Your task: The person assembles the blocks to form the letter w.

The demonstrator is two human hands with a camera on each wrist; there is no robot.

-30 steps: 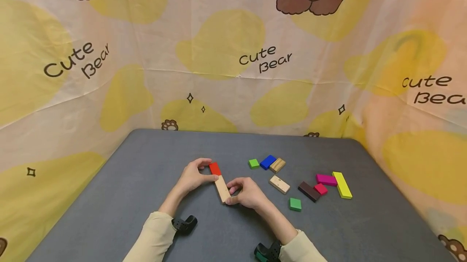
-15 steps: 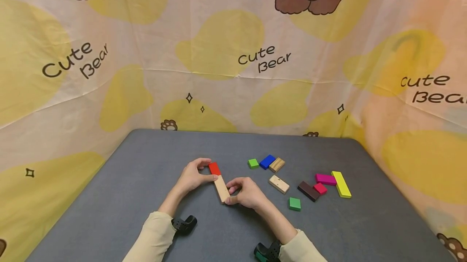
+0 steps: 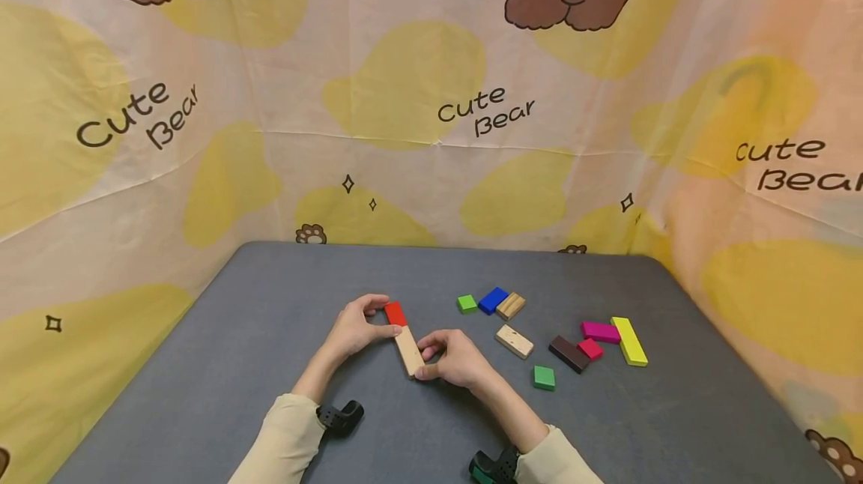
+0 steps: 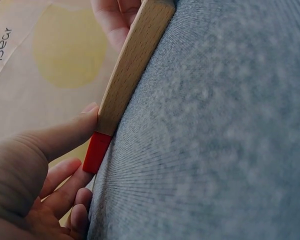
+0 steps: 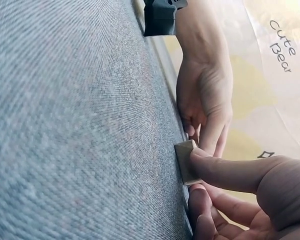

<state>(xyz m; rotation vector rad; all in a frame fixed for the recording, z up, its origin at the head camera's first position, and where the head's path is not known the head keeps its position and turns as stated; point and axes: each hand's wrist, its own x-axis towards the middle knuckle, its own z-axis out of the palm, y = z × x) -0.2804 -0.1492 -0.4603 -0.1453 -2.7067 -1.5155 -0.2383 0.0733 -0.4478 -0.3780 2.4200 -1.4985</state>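
A red block (image 3: 395, 313) and a longer plain wooden block (image 3: 409, 351) lie end to end on the table, forming one slanted strip. My left hand (image 3: 350, 328) pinches the red block. In the left wrist view its thumb touches near the seam, and a fingertip meets the far end of the red block (image 4: 97, 152). My right hand (image 3: 461, 360) pinches the near end of the wooden block. The right wrist view shows the thumb on the end of that wooden block (image 5: 186, 162), fingers on its other side; the red block is hidden there.
Right of the hands lie a light green block (image 3: 467, 304), blue block (image 3: 493, 300), striped wooden block (image 3: 511, 306), pale wooden block (image 3: 515, 342), green block (image 3: 543, 377), dark brown block (image 3: 568, 354), crimson block (image 3: 589, 350), magenta block (image 3: 601, 332) and yellow block (image 3: 629, 342).
Both hands keep their hold and the blocks stay in place. Only the head view has shifted very slightly.
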